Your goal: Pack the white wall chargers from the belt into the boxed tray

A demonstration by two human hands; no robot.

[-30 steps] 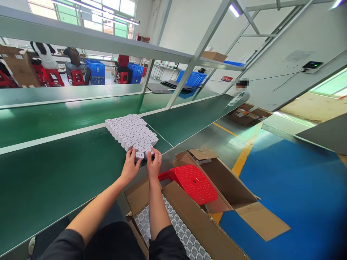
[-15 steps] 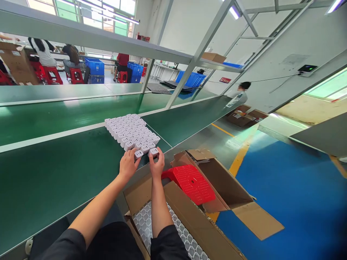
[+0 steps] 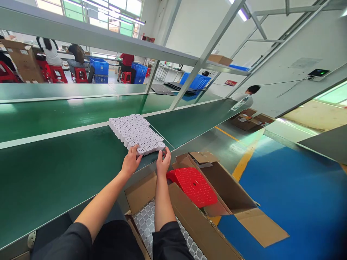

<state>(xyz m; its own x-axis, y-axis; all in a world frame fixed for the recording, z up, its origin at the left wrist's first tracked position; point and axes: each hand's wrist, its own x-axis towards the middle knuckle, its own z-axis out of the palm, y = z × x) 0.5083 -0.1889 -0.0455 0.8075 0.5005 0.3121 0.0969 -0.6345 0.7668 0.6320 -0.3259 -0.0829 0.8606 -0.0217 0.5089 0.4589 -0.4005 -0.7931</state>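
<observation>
A block of white plug chargers (image 3: 135, 130), set close together in rows with slots facing up, stands on the green work surface (image 3: 67, 162). At the near left corner, my left hand (image 3: 131, 161) has its fingers and thumb around a charger (image 3: 141, 151) in the front row. My right hand (image 3: 163, 163) is just below the charger at the right end of that row (image 3: 161, 146). Its thumb and fingers are apart, with nothing visible between them; whether a fingertip touches that charger I cannot tell.
Below my right arm is a cardboard box (image 3: 189, 216) holding rows of white chargers (image 3: 146, 220). A red stool (image 3: 195, 186) and an open carton (image 3: 230, 187) stand to its right. A metal frame (image 3: 187, 85) rises behind the chargers. Several people sit farther back.
Both hands have pushed their chargers up against the block, closing the gaps in the front row. My right hand has let go of its charger and drawn slightly back.
</observation>
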